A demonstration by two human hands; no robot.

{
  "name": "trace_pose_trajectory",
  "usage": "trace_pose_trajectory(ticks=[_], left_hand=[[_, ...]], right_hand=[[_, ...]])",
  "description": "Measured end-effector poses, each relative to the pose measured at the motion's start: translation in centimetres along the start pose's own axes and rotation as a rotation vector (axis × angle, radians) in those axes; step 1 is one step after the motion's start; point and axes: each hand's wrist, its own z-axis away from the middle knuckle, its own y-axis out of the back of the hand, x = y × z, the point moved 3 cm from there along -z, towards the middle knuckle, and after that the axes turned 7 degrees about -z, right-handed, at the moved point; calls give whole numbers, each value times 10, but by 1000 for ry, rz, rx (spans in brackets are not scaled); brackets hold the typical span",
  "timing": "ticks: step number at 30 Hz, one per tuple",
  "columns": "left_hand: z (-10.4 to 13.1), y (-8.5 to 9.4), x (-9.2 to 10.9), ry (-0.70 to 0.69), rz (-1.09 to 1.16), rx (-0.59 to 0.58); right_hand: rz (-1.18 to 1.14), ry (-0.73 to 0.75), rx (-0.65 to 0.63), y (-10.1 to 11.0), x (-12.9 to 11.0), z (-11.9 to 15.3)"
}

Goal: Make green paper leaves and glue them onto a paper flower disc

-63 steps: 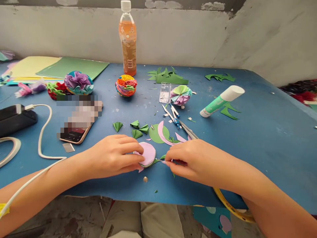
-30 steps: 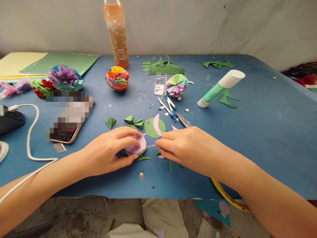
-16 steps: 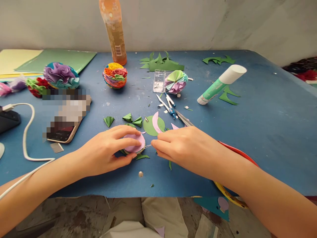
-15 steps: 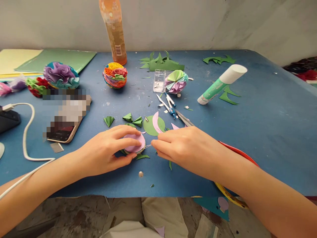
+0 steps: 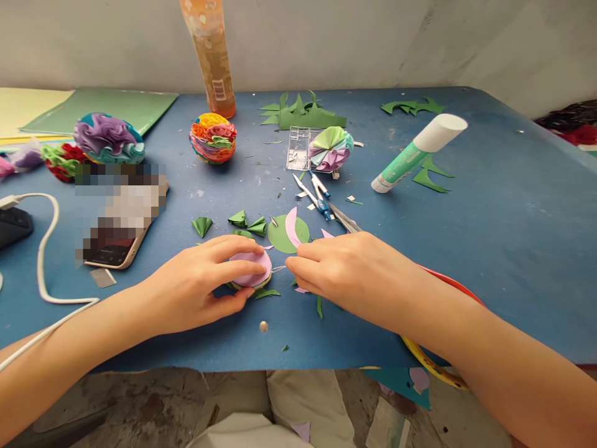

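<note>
Fingers of my left hand (image 5: 212,274) press on top of a stack of round paper pieces, with a pink paper circle (image 5: 249,269) uppermost; the thumb grips its near edge. From the stack's right side, thin white thread (image 5: 278,269) runs to my right hand (image 5: 333,264), whose closed fingertips pinch it. Just beyond my hands lies a green paper circle (image 5: 277,236) with a pink paper crescent (image 5: 291,228) on it. Folded green paper cones (image 5: 256,226) are nearby. Scissors (image 5: 344,218) lie partly hidden under my right hand and forearm.
Behind are a compass (image 5: 321,198), a clear plastic case (image 5: 297,149), a glue stick (image 5: 417,152), paper flower balls (image 5: 212,138) and a bottle (image 5: 215,68). At left are a phone (image 5: 125,224) and a white cable (image 5: 44,267), which crosses my left forearm. Green scraps (image 5: 308,112) lie at the back.
The view has shifted slightly. Both hands keep nearly the same pose, with the thread still stretched between the paper stack and my right fingertips.
</note>
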Motion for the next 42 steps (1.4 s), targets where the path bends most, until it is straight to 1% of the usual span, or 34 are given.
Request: trace_pose_trajectory(ticks=[5,11,17,21,23,25,27,30,34,38,42], left_hand=[[0,-1,1,-12,-6,-24],[0,0,1,-22,-10,-20],[1,0,0,-28,-14,-20],[1,-1,1,-39,-16,-18],[1,-2,1,-49,-19,-20],[1,-2,1,-61,-30,-17],[1,-2,0,-73,-51,-13],[1,-2,1,-114,-93,5],[2,-2,4,-181,-189,2],[5,-3,8,-241,-304,-6],[6,-3,9,-245,-334,-8]], right_hand=[[1,-11,7,1,-1,0],[2,-18,3,3,-4,1],[-43,-8,-55,-3,-2,-2],[-83,-27,-102,-3,-4,-5],[-107,-69,-110,-2,-6,-5],[-157,-143,-95,-1,-7,-5],[-240,-214,-60,-1,-7,-6],[-368,-282,-15,-3,-7,-8],[-509,-391,14,-4,-5,-11],[-700,-452,-14,-7,0,-13],[-818,-501,-67,-11,9,-15]])
